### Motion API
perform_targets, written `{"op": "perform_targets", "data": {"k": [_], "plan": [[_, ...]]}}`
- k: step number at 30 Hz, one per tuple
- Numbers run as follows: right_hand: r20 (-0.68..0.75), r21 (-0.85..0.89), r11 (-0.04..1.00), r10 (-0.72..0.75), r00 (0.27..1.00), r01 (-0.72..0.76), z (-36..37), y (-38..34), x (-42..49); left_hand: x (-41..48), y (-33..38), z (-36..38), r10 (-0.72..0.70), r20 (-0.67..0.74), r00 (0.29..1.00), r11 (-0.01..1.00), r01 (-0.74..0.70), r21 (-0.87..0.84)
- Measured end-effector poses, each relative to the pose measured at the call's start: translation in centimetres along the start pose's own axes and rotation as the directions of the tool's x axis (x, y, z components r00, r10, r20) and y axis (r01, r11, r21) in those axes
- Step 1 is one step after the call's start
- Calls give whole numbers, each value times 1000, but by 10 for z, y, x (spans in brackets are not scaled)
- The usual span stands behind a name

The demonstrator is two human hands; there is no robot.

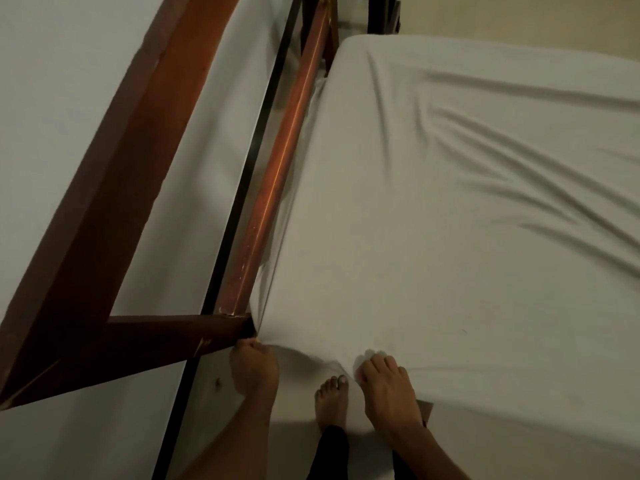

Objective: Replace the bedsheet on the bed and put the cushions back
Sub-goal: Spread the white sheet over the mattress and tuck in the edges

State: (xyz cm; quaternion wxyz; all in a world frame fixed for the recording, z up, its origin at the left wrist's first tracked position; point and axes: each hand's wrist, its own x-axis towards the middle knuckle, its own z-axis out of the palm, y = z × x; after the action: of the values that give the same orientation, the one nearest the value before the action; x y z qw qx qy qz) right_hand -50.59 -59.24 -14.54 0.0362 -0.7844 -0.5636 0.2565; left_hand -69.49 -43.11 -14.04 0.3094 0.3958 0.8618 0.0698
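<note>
Down at the near edge, a bare foot (332,400) stands on the pale floor (294,448) between the two forearms. Just beyond it, the left hand (254,370) is clenched around a bunch of white sheet (450,237) at the corner beside the wooden rail (277,188). The right hand (388,386) lies with fingers spread over the sheet's near edge (whether its thumb grips underneath, I cannot tell). Farther off, the sheet covers the mattress to its far corner, creased in long diagonal folds.

The left hand (254,370) gripped the white bedsheet (450,220) corner beside the wooden bed frame (277,174); the right hand (388,393) pressed its edge
</note>
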Motion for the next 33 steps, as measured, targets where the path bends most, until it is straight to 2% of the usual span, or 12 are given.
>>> {"op": "perform_targets", "data": {"k": [3, 7, 8, 10, 12, 14, 17, 20, 22, 27, 30, 33], "plan": [[29, 9, 1000, 5, 1000, -6, 4, 1, 0, 3, 3, 2, -57, 5, 998, 980, 57, -189], [94, 53, 992, -118, 988, 114, 8, -10, -2, 13, -2, 14, -108, 106, 988, 900, 142, -412], [67, 95, 991, -97, 993, 91, 8, -15, -3, 13, 2, 15, -111, 145, 983, 872, 166, -461], [-21, 175, 983, 59, 998, -54, 4, -21, -4, 14, 5, 19, -131, 206, 970, 812, 224, -538], [-109, 157, 964, 231, 967, -213, 2, -15, -4, 17, 0, 23, -182, 265, 947, 758, 307, -576], [-129, 25, 954, 298, 946, -298, 4, -3, -6, 17, -10, 27, -225, 313, 923, 708, 375, -598], [-124, -97, 967, 224, 967, -236, 6, 9, 0, 20, -13, 27, -233, 303, 924, 692, 377, -616], [-180, -117, 972, 180, 967, -203, 6, 15, 9, 28, -13, 24, -253, 256, 933, 705, 359, -611], [-164, -87, 980, 160, 973, -176, 8, 12, 8, 31, -19, 19, -293, 211, 933, 710, 360, -605], [10, -17, 994, 109, 994, -109, 17, -20, -5, 34, -34, 13, -361, 156, 919, 685, 376, -624], [35, 102, 982, 157, 987, -160, 18, -18, -8, 31, -36, 10, -332, 240, 912, 660, 406, -632], [41, 300, 917, 265, 963, -265, 11, -11, -14, 31, -40, 3, -295, 373, 880, 626, 472, -620]]}}
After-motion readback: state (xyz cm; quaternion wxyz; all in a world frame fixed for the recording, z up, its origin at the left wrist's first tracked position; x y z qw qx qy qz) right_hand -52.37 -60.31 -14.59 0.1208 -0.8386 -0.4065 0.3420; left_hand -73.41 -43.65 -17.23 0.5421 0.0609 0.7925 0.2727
